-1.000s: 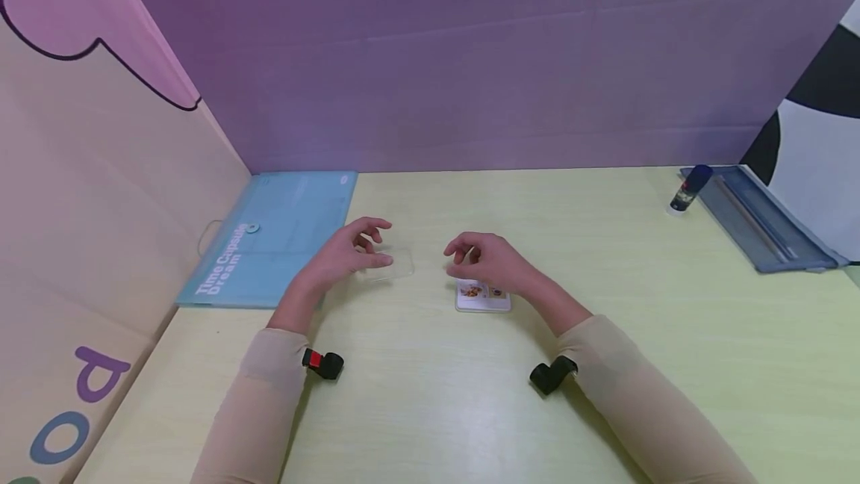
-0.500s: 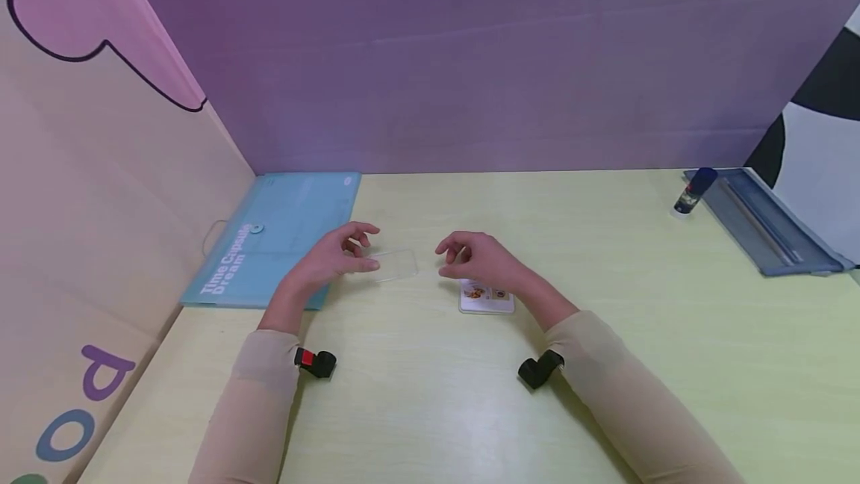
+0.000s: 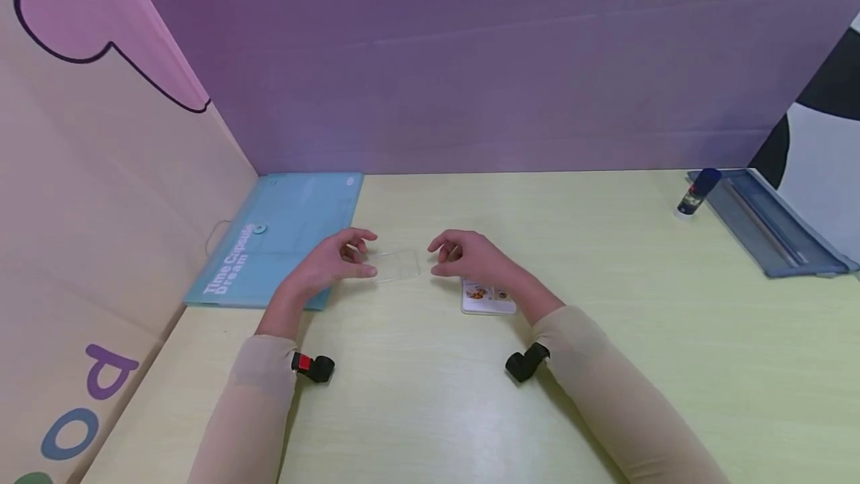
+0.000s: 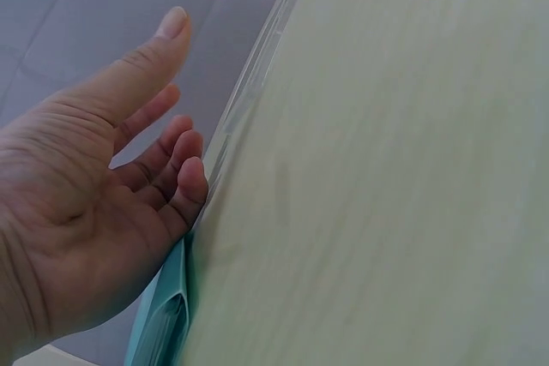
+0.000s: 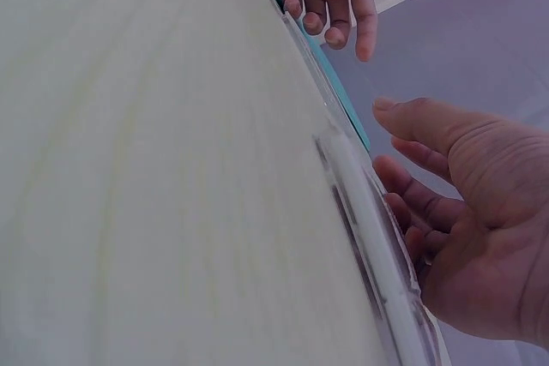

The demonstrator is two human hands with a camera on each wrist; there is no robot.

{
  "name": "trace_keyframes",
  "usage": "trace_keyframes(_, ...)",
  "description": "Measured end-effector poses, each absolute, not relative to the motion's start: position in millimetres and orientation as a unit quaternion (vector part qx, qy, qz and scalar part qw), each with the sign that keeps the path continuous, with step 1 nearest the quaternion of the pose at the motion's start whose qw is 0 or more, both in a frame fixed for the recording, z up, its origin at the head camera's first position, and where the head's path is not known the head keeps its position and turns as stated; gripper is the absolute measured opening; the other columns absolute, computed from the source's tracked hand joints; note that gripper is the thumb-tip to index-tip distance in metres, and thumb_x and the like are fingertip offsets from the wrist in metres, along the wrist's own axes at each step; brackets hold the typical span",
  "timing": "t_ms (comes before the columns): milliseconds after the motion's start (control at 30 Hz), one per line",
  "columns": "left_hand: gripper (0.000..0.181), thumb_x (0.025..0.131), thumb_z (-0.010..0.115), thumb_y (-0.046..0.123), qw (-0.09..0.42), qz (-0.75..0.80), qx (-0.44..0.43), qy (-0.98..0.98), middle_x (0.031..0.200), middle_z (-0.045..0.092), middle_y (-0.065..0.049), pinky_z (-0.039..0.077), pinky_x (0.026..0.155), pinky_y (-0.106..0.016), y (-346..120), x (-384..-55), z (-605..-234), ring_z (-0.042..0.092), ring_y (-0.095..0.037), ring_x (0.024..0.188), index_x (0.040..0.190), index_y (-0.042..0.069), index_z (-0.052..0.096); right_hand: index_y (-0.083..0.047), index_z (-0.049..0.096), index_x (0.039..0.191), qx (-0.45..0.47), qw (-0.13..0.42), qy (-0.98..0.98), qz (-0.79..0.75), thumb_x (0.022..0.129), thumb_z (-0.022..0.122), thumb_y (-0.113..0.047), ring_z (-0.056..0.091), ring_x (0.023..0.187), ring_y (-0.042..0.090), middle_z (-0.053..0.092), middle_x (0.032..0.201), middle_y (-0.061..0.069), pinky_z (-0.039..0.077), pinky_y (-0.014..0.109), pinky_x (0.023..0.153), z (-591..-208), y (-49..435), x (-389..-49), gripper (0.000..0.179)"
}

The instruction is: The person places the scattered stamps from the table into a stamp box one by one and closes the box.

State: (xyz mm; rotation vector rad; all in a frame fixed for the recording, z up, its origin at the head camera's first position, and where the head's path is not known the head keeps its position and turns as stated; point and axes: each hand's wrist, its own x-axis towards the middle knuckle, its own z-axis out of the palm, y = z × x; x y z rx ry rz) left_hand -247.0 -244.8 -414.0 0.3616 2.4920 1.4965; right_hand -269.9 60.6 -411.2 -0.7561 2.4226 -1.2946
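One clear plastic piece [image 3: 398, 265] lies on the desk [image 3: 416, 394] between the left hand [image 3: 329, 264] and the right hand [image 3: 475, 258], both with fingers loosely parted, gripping nothing; a picture card [image 3: 487, 301] near the right hand, a blue folder [image 3: 298, 204] beside the left, a glue stick [image 3: 699, 191] far right

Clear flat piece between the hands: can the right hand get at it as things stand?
Likely yes: the right hand is close beside the clear flat piece, facing it, and no visible object stands between them in the head view.
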Motion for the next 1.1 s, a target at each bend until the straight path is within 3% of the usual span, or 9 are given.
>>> trace_keyframes(433, 0.059, 0.086, 0.083, 0.013, 0.109, 0.504, 0.105, 0.850, 0.114, 0.054, -0.012, 0.047, 0.081, -0.039, -243, -241, -415, 0.053, -0.029, 0.099, 0.138, 0.010, 0.057, -0.005, 0.063, 0.126, -0.261, 0.152, 0.838, -0.455, 0.090, 0.078, -0.013, 0.056, 0.084, 0.022, 0.061, 0.097, 0.006, 0.045, 0.031, 0.071, -413, 53, -276, 0.039)
trace_keyframes(1100, 0.063, 0.081, 0.087, 0.012, 0.119, 0.467, 0.108, 0.869, 0.110, 0.054, -0.013, 0.045, 0.086, -0.035, -240, -240, -417, 0.051, -0.027, 0.098, 0.136, 0.003, 0.058, -0.009, 0.061, 0.132, -0.261, 0.161, 0.856, -0.416, 0.085, 0.084, -0.015, 0.050, 0.083, 0.019, 0.058, 0.096, 0.004, 0.042, 0.030, 0.076, -416, 34, -284, 0.053)
